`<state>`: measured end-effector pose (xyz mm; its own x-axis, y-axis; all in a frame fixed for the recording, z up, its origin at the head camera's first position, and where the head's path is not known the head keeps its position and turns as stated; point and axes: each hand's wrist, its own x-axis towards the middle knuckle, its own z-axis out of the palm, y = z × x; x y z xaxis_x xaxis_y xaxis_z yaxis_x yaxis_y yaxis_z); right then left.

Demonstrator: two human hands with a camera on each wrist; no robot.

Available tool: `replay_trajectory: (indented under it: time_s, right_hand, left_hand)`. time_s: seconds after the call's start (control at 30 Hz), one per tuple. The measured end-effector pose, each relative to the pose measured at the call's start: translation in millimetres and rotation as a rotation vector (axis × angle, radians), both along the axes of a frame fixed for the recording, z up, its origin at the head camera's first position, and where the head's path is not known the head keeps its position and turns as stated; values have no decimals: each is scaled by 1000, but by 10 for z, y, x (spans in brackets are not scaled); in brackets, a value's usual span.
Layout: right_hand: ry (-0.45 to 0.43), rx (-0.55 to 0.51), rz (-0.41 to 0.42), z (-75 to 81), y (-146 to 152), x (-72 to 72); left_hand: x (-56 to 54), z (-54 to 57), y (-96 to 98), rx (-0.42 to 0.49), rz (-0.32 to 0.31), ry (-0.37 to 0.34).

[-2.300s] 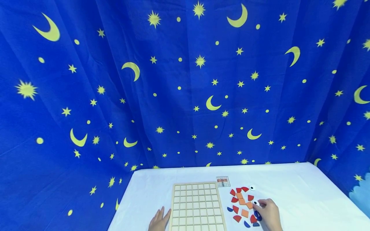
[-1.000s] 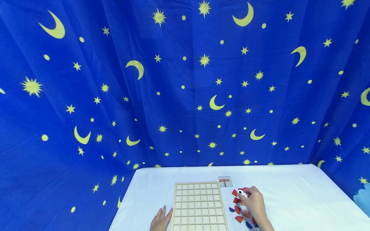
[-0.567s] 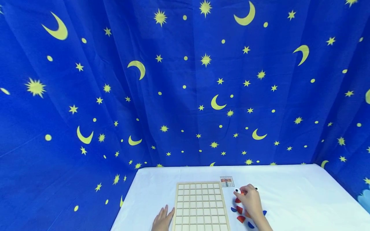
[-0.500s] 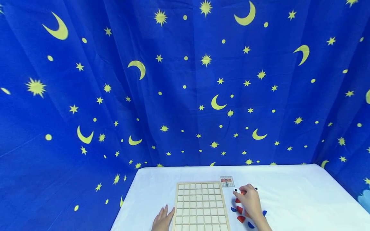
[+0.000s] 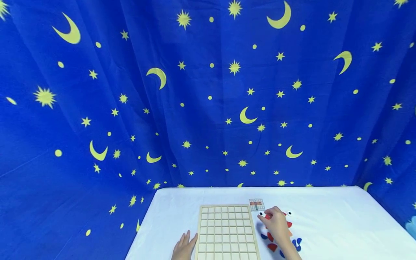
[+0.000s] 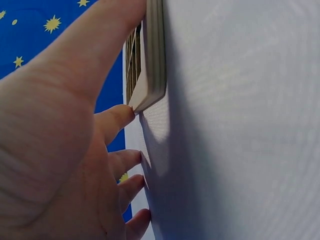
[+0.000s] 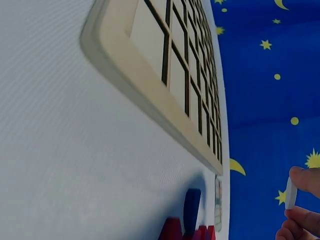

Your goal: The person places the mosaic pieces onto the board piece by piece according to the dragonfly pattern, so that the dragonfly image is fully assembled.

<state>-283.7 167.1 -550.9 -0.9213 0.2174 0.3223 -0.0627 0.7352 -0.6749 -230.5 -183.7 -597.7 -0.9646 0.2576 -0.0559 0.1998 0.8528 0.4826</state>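
Note:
My right hand (image 5: 277, 225) pinches a white round eye piece with a black dot (image 5: 261, 214) between thumb and fingers, above the table near the board's upper right edge. From the right wrist the eye piece (image 7: 291, 194) appears edge-on as a thin white disc. My left hand (image 5: 184, 247) lies beside the left edge of a wooden grid board (image 5: 199, 234), fingers spread. In the left wrist view its fingertips touch the tablecloth and the forefinger meets the board's corner (image 6: 155, 85). Pale squares fill the board's visible cells.
Red pieces (image 5: 272, 247) and blue pieces (image 5: 297, 243) lie right of the board, partly hidden under my right hand and forearm. A second eye piece (image 5: 289, 213) rests beyond them. A small printed grid card (image 5: 256, 204) lies at the board's far right corner. A blue star-patterned curtain (image 5: 208, 126) surrounds the white table.
My right hand has taken the eye piece from the right side of the scattered pieces and carried it left toward the board. The left hand stays by the board's edge.

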Motion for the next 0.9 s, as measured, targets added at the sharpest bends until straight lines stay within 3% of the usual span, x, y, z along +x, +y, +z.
replay_trajectory:
  time_s: [0.2, 0.5, 0.9]
  right_hand:
    - [59, 3, 10, -15, -72, -36]
    - [-5, 6, 32, 49, -211, -59]
    - [63, 22, 70, 0, -334, -104]
  left_hand:
    - [15, 4, 9, -10, -11, 25]
    - [22, 34, -5, -20, -13, -2]
    - [35, 12, -5, -13, -7, 17]
